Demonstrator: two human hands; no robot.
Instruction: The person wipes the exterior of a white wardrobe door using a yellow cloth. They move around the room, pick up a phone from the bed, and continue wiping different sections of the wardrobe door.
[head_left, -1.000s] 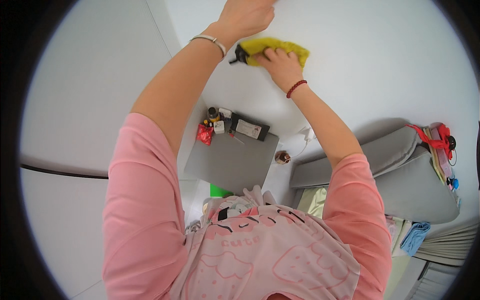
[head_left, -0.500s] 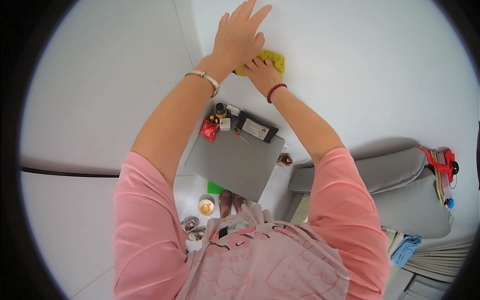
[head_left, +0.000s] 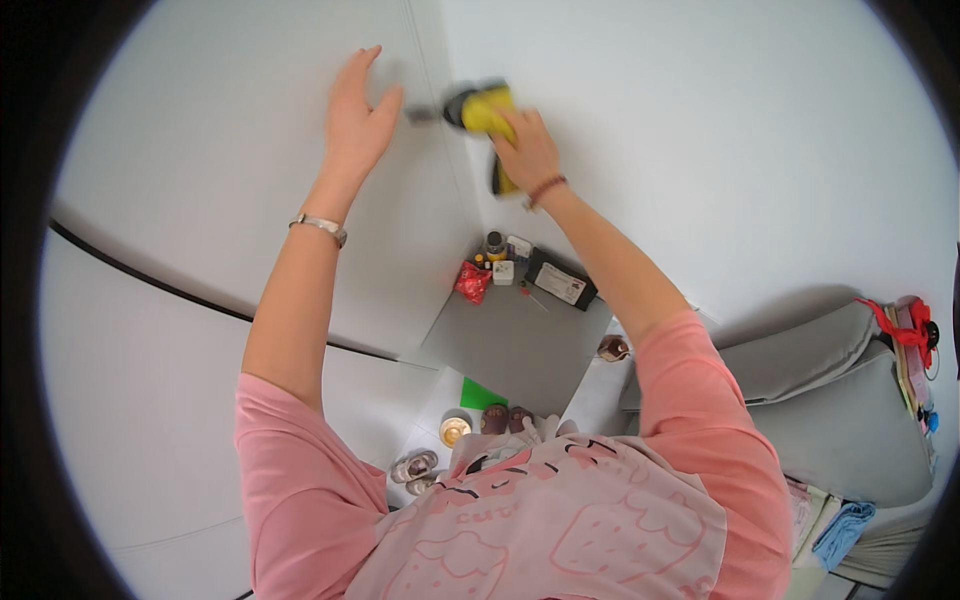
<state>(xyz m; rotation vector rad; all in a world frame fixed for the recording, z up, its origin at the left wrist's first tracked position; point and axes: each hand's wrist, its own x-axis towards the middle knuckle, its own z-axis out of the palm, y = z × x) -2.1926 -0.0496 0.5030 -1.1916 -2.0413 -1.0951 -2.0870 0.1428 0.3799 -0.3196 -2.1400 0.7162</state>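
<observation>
My right hand (head_left: 530,148) grips a yellow cloth (head_left: 488,108) with a dark underside, held up beside the white wall (head_left: 680,130). Part of the cloth hangs below my fingers, and its edges are smeared by motion. My left hand (head_left: 360,118) is empty, thumb apart from the fingers, raised in front of the large white panel (head_left: 230,150) on the left. Whether it touches the panel I cannot tell. Between my hands, a small blurred grey piece (head_left: 422,115) shows near the panel's edge.
Below stands a grey tabletop (head_left: 515,345) bearing a red packet (head_left: 473,282), a dark jar (head_left: 495,245), a white box (head_left: 503,272), a black pouch (head_left: 560,278) and a screwdriver (head_left: 533,297). Grey cushions (head_left: 840,400) lie at right; shoes (head_left: 414,466) and a gold-coloured bowl (head_left: 454,431) sit on the floor.
My left hand has moved left and down, away from my right hand, to the panel side. My right hand stays on the cloth, which has shifted left and now hangs loosely.
</observation>
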